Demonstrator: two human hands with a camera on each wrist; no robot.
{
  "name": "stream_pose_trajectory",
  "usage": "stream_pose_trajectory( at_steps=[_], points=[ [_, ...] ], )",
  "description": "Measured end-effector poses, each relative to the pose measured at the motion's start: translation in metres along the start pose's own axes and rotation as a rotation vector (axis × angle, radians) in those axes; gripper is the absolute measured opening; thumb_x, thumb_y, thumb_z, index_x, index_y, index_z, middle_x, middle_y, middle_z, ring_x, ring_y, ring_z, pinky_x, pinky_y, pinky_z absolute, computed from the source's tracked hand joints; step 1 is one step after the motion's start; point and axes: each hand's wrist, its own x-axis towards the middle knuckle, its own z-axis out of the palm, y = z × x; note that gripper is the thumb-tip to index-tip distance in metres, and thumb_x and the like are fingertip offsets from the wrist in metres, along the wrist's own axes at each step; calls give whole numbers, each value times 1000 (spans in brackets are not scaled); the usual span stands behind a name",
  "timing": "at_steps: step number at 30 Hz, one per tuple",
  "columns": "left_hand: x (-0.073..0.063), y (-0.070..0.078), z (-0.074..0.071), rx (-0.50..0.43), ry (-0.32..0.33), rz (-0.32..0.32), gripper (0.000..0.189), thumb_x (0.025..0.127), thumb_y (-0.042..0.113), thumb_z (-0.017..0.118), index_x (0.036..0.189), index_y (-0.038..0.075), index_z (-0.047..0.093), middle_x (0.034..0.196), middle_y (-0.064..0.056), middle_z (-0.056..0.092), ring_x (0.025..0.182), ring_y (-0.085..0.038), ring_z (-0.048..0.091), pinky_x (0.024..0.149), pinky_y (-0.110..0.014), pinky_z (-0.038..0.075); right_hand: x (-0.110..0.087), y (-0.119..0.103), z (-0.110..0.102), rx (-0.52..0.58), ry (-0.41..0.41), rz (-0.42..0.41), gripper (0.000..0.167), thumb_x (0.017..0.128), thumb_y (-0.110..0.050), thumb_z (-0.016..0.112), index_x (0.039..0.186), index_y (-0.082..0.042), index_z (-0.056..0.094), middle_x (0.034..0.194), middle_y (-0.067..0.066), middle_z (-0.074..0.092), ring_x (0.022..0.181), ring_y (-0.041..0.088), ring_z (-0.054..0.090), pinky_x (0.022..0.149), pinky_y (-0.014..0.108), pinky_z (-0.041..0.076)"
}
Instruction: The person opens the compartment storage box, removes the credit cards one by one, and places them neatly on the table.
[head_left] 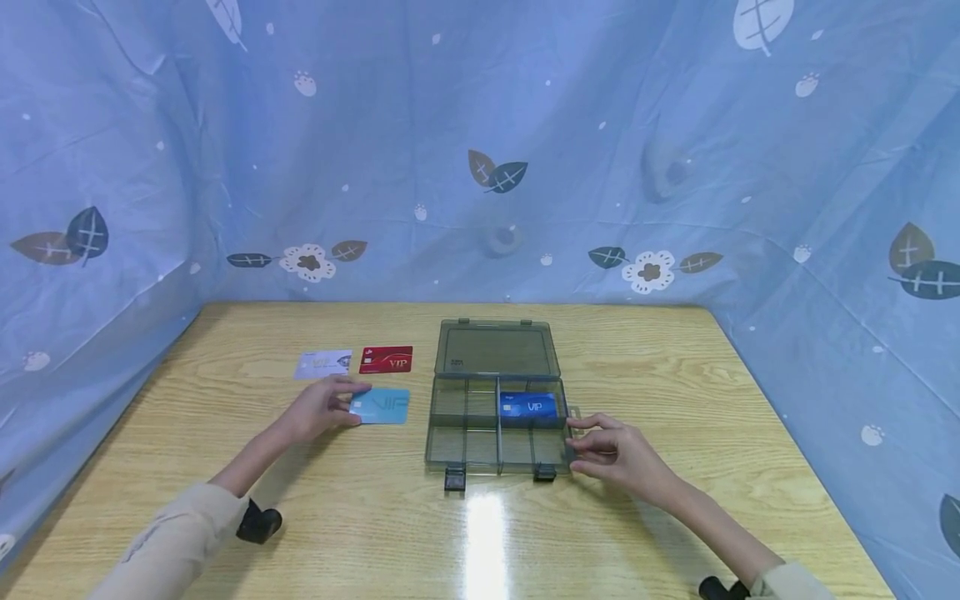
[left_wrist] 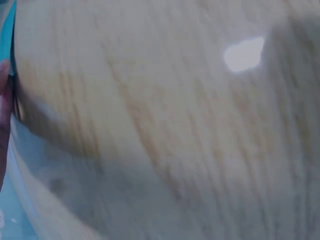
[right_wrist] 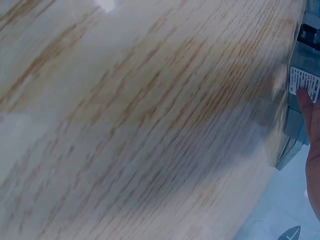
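Near the left of the table my left hand (head_left: 324, 410) pinches a light blue VIP card (head_left: 381, 407) at its left end. That card's turquoise edge (left_wrist: 7, 37) and a fingertip show at the left border of the left wrist view. My right hand (head_left: 617, 452) touches the right side of a grey see-through compartment box (head_left: 462, 467), whose lid (head_left: 498, 350) lies back. In the right wrist view a finger rests by a barcode label (right_wrist: 305, 84) on the box's wall. A dark blue VIP card (head_left: 528, 406) sits in the box's back right compartment.
Behind the left hand lie a red VIP card (head_left: 386, 359) and a pale lilac card (head_left: 323, 364). Two black latches (head_left: 455, 477) hang from the box's front. A blue patterned curtain (head_left: 420, 150) borders the wooden table (head_left: 352, 525) at the back and sides.
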Motion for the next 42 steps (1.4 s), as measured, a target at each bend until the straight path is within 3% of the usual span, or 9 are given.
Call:
stream_pose_trajectory(
  at_steps=[4,10,16,23,34,42],
  points=[
    [-4,-4,6,69,30,47,50,80,0,75,125,-10,57,117,-24,56,92,-27,62,75,-30,54,-2,1,2,-7,14,-8,25,79,-6,77,97,9,70,119,28,56,95,32,66,76,25,54],
    [-11,-10,14,193,53,108,50,81,10,76,125,-8,59,122,-22,54,113,-38,51,90,-51,46,-6,2,6,2,7,-13,26,79,-7,77,97,10,69,118,29,55,94,33,66,77,25,54],
    [-6,-9,11,143,31,79,61,77,15,81,128,-6,57,124,-22,57,115,-42,52,95,-54,43,-5,2,5,-1,15,-3,24,79,-6,77,96,9,70,119,28,55,95,32,66,77,25,53],
    [5,-8,4,229,3,135,52,75,12,82,122,-1,64,121,-16,64,115,-38,55,96,-51,43,-1,1,4,-3,13,-21,23,80,-6,76,97,9,70,119,28,55,95,32,66,77,25,53],
    [15,-4,0,213,-43,93,48,76,10,80,120,-1,65,121,-16,64,117,-37,55,97,-48,44,-1,0,2,-3,15,-25,24,80,-6,76,97,9,70,119,28,55,95,33,66,77,26,54],
    [20,-3,-3,197,-64,69,46,76,11,80,119,1,66,120,-15,65,119,-39,52,99,-53,40,0,3,1,-3,23,5,23,79,-5,77,96,8,70,119,26,56,96,30,66,77,24,53]
  ],
)
